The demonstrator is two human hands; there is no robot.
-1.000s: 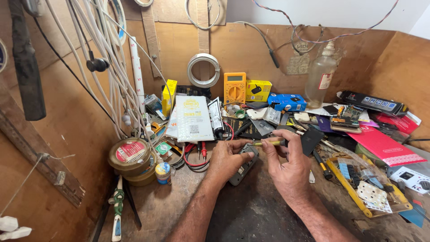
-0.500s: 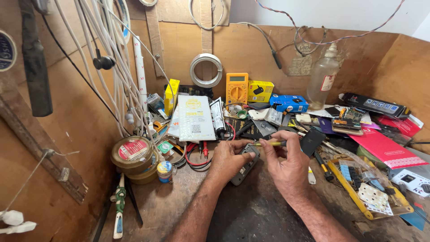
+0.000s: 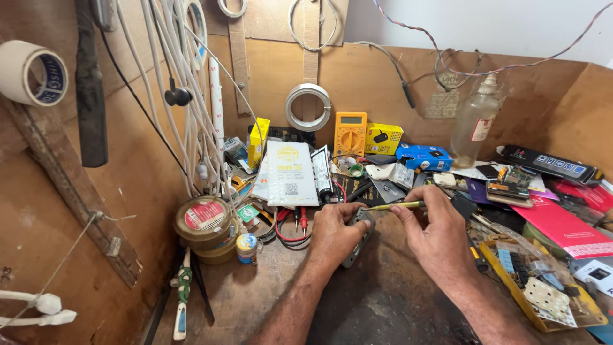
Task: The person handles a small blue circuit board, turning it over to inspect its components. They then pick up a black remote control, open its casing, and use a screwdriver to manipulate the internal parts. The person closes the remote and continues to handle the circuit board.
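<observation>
Wooden walls box in a cluttered counter [image 3: 383, 306], its front part dark and worn, its back edge crowded with parts and packets.

Head view: compared with the frames a second and half a second back, the camera has drifted a little, so that a roll of tape [image 3: 29, 73] on the left wall now shows in full. The hands have scarcely moved. The left hand [image 3: 332, 233] holds the same small grey device [image 3: 357, 236] against the counter, and the right hand [image 3: 437, 236] holds the same yellow-handled tool [image 3: 393, 206] with its tip at the device's top end. So the work looks, as a judgement, like steady fine handling at one spot and not a shift to a new step.

The left hand's grip is clamped on the device, fingers curled over its upper part. The right hand's grip is pinched shut on the tool, thumb and forefinger near the handle's rear end.

The device is slim, oblong and grey, lying slantwise at the counter's middle, mostly hidden under the left hand; whether it is opened I cannot tell.

About the hands: a white flat pack [image 3: 290, 172] leans just behind, a yellow meter [image 3: 350, 133] stands farther back, round tins [image 3: 204, 220] sit stacked to the left, and a yellow tray [image 3: 511, 291] of small parts lies to the right.
</observation>
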